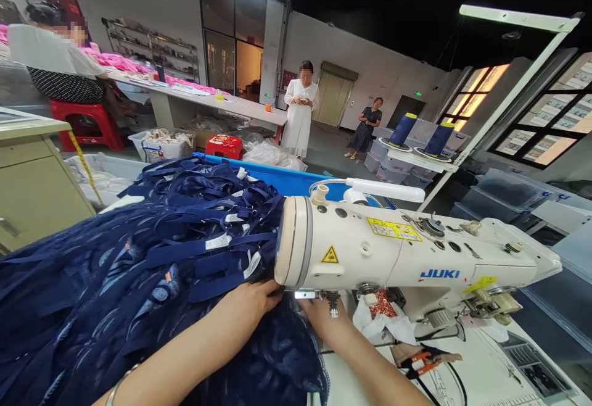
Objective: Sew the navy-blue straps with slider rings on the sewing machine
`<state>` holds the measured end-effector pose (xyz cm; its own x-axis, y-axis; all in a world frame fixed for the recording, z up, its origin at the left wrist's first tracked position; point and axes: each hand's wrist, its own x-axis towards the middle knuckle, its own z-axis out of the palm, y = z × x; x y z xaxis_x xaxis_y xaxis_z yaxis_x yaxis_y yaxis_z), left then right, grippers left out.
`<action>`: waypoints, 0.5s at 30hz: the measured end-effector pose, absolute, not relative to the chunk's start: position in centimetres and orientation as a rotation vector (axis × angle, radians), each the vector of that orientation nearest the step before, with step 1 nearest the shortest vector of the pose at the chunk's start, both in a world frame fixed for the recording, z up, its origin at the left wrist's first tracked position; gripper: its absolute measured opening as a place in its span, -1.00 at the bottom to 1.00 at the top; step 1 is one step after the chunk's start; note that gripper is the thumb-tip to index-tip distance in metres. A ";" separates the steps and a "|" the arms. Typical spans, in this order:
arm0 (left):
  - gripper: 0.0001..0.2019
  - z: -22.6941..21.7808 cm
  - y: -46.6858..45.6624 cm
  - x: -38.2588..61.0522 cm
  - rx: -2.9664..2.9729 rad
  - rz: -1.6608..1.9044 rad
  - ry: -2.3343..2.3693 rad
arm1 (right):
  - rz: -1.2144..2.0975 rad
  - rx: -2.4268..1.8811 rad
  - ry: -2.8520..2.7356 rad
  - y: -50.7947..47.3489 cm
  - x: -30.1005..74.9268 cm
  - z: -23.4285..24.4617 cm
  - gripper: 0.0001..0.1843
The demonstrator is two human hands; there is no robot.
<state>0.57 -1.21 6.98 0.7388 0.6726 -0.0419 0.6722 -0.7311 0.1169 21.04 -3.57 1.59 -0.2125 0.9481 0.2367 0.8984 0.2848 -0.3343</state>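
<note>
Left hand (259,298) lies against navy clothes (102,289); right hand (326,321) sits partly behind the sewing machine (393,255); I can't tell either grip.

On the rounded, white metal sewing machine (361,264), the blue brand name "JUKI" (439,274) runs close to the lower edge of the long arm. Near the arm's left end sits a yellow, black-bordered triangular warning sign (330,255); by its upper edge, a yellow rectangular label (394,229) bears print too small to read. A white fabric tag (218,242) on the dark blue garments (115,233) carries blurred letters. Two small green lit signs (418,93) in the background are illegible.
</note>
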 end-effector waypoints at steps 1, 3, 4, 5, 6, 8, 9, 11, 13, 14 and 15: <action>-0.37 6.7 -1.0 0.4 2.796 0.033 1.068 | 0.152 -1.651 -2.179 -3.5 21.1 1.2 -0.68; -0.35 6.2 -0.6 0.2 2.763 0.093 1.027 | 0.135 -1.627 -2.221 -3.4 21.2 0.7 -0.68; -0.34 5.9 -0.4 0.1 2.747 0.114 1.014 | 0.133 -1.627 -2.229 -3.4 21.2 0.6 -0.68; -0.34 5.6 -0.3 0.1 2.733 0.127 1.010 | 0.129 -1.634 -2.234 -3.5 21.2 0.5 -0.68; -0.34 5.4 -0.2 0.0 2.724 0.135 1.014 | 0.125 -1.647 -2.228 -3.5 21.2 0.5 -0.69; -0.32 5.2 -0.2 0.0 2.727 0.158 1.033 | 0.119 -1.689 -2.189 -3.7 21.0 0.8 -0.71; -0.32 5.2 -0.2 0.0 2.733 0.171 1.041 | 0.118 -1.712 -2.178 -3.9 20.9 1.1 -0.71; -0.32 5.4 -0.3 0.1 2.752 0.181 1.046 | 0.132 -1.764 -2.223 -4.2 20.7 2.1 -0.70; -0.33 5.7 -0.5 0.2 2.766 0.165 1.052 | 0.170 -1.828 -2.294 -4.6 20.4 3.4 -0.65; -0.34 5.8 -0.6 0.2 2.771 0.162 1.057 | 0.199 -1.855 -2.309 -4.7 20.3 4.1 -0.63; -0.34 6.0 -0.7 0.3 2.776 0.160 1.063 | 0.235 -1.876 -2.301 -4.8 20.1 4.8 -0.61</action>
<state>0.29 -0.67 6.00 0.7411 0.6701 0.0412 0.6525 -0.7333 0.1911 20.13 -4.79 4.77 -0.1986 0.9797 0.0271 0.9541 0.1996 -0.2233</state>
